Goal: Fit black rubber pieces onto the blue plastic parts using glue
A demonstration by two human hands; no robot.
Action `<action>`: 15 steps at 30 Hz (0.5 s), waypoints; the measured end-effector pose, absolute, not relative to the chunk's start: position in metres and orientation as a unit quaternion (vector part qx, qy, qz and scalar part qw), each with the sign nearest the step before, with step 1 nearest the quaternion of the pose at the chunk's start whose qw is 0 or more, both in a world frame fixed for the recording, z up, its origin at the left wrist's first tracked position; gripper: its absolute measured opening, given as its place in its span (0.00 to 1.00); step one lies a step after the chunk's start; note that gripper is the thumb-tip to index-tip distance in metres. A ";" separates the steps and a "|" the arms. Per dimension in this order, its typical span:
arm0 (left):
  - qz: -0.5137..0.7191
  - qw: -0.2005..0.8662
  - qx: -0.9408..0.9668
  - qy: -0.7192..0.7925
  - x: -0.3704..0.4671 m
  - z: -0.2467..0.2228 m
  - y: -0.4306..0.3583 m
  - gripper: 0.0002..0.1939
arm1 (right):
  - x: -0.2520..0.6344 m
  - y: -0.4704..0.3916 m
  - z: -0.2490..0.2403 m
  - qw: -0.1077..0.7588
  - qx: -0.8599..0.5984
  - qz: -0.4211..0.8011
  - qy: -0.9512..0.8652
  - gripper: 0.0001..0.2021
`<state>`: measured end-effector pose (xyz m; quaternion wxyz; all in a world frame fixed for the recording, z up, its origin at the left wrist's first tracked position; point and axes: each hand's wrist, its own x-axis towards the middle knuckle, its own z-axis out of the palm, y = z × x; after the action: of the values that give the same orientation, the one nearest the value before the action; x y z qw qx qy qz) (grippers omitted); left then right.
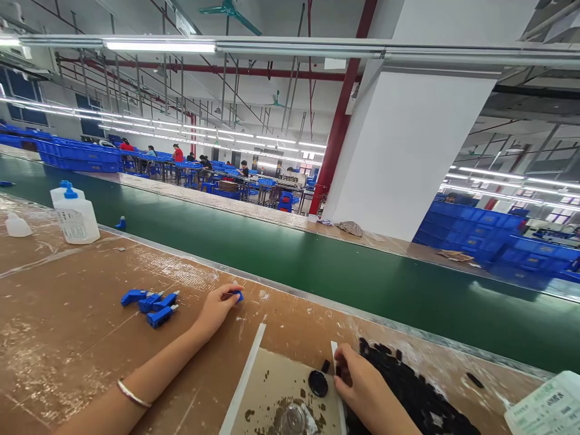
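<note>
My left hand (220, 308) is closed in a pinch on a small blue plastic part (238, 296) near the conveyor-side edge of the table. To its left lies a small group of blue plastic parts (156, 304) with pale tips. My right hand (362, 383) has curled fingers, with thumb and forefinger apart, and nothing shows between them. It hovers over a white strip (336, 362) beside a heap of small black parts (408, 377). Left of that hand are a round black cap (318, 383) and a small clear dish (293, 418) on a wet beige board (276, 377).
Beyond the brown tabletop (90, 338) runs a green conveyor belt (281, 241), with one blue part (121, 223) on its near side. White bottles (78, 220) stand at left. A labelled white container (546, 405) sits at right. Blue crates and people are farther back.
</note>
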<state>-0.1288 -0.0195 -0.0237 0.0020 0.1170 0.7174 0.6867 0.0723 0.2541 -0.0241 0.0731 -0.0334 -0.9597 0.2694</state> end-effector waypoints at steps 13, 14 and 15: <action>0.803 0.207 0.120 0.547 -0.082 -0.019 0.005 0.26 | 0.086 0.199 -0.008 -0.010 0.121 0.356 -0.927 0.15; 0.805 0.215 0.122 0.540 -0.080 -0.017 0.006 0.27 | 0.086 0.198 -0.010 -0.011 0.119 0.346 -0.930 0.15; 0.805 0.223 0.124 0.535 -0.078 -0.016 0.007 0.28 | 0.086 0.198 -0.011 -0.008 0.119 0.341 -0.932 0.15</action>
<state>-0.0776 0.0068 -0.0164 0.2233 0.1245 0.5347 0.8054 0.0857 0.1980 -0.0112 -0.0081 0.1195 -0.9325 0.3407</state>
